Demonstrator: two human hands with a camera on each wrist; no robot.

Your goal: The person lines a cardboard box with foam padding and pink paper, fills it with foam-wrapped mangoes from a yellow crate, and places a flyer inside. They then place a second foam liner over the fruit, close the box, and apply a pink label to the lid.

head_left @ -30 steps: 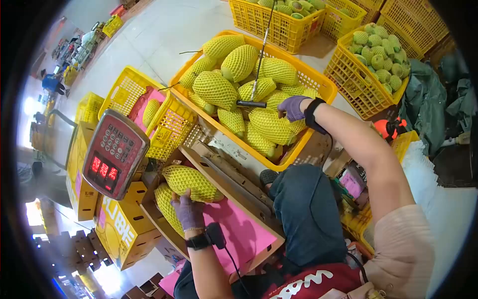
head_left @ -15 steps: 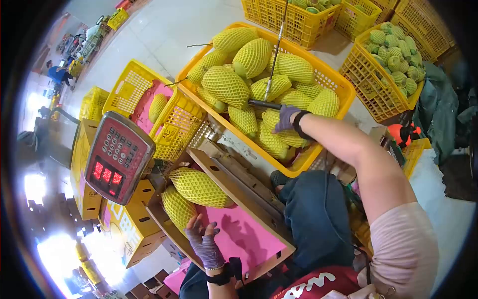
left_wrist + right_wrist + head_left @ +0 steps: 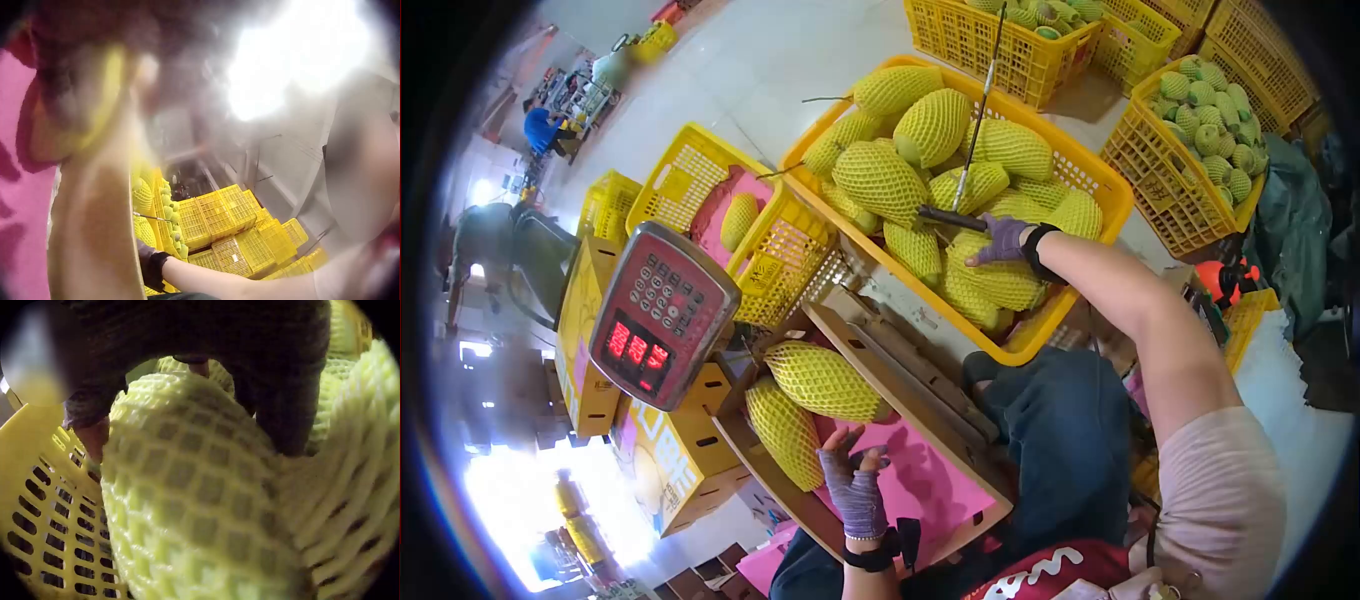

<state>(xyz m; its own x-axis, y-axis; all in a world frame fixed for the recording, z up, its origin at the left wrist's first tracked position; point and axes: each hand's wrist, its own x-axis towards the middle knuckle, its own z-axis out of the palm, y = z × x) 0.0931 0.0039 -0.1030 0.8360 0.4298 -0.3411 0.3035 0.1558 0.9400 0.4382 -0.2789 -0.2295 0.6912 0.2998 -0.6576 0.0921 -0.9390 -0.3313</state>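
My right hand (image 3: pixel 1004 240), in a purple fingerless glove, reaches into a large yellow crate (image 3: pixel 1112 240) of fruits in yellow foam nets. In the right wrist view, its thumb and fingers span a netted fruit (image 3: pixel 194 469). A black bar (image 3: pixel 952 218) on a thin rod overlaps the fruit beside that hand. My left hand (image 3: pixel 857 490), gloved alike, hovers over a cardboard box (image 3: pixel 960 535) with fingers spread and slightly bent, holding nothing. Two netted fruits (image 3: pixel 825 382) lie at that box's far end on pink lining (image 3: pixel 930 470). The left wrist view is mostly blurred.
A scale display (image 3: pixel 662 315) with red digits stands left of the box. A smaller yellow crate (image 3: pixel 785 265) is behind it. Printed cartons (image 3: pixel 670 450) stand at left. More crates of small netted fruit (image 3: pixel 1200 130) stand at the back right. A person in blue (image 3: pixel 543 128) is far off.
My left hand has let go of the netted fruit in the box and drawn back towards me. My right hand has come down onto a netted fruit in the crate. The view has shifted slightly.
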